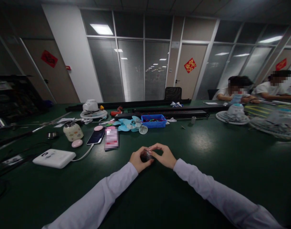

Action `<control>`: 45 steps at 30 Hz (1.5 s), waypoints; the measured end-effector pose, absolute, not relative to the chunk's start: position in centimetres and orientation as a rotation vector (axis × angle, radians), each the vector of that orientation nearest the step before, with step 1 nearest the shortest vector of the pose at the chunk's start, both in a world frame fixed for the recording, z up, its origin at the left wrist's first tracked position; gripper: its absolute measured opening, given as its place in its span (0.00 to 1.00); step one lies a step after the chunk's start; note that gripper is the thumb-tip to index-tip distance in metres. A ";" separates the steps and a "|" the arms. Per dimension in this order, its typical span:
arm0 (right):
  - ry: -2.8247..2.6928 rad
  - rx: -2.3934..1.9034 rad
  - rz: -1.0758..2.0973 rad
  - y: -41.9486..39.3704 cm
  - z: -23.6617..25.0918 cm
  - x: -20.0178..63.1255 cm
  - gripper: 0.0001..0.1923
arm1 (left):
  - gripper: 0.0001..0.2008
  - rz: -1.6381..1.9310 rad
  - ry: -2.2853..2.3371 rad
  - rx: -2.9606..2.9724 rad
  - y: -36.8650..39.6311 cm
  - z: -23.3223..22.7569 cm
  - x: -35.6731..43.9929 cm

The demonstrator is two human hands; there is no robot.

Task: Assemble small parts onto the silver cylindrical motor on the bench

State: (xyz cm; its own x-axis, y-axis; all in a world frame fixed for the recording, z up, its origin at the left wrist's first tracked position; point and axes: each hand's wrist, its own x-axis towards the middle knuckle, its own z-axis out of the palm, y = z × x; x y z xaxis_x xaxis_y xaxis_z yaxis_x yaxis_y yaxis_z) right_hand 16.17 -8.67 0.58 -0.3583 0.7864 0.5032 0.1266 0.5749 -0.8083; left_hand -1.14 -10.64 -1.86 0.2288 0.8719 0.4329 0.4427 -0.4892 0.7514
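In the head view, your left hand (138, 160) and right hand (165, 156) are both gripping a small greyish piece (148, 153) with curled fingers. It is sitting between them, neither hand clearly nearer, its long axis too hidden to tell. You are holding it over the dark green tabletop (195, 187); a blue tray (157, 124) is standing beyond, glass partitions (133, 68) lining the room.

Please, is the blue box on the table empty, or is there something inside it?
Not empty: small things, some red, show inside the blue box. How full, I cannot tell: its bottom is hidden.
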 end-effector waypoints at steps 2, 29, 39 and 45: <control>-1.818 -0.772 0.792 -8.7 0.8 16.0 0.06 | 0.18 1.196 1.213 2.029 -10.6 -1.9 -1.1; -2.161 -0.872 1.082 -8.6 -0.4 25.6 0.13 | 0.18 1.203 1.232 2.019 -10.6 -2.1 -1.0; -2.137 -0.888 1.114 -8.8 -0.3 25.0 0.19 | 0.18 1.177 1.226 2.035 -10.7 -1.9 -0.9; -1.977 -0.880 0.973 -8.7 1.2 22.8 0.20 | 0.18 1.189 1.225 2.021 -10.5 -2.3 -1.0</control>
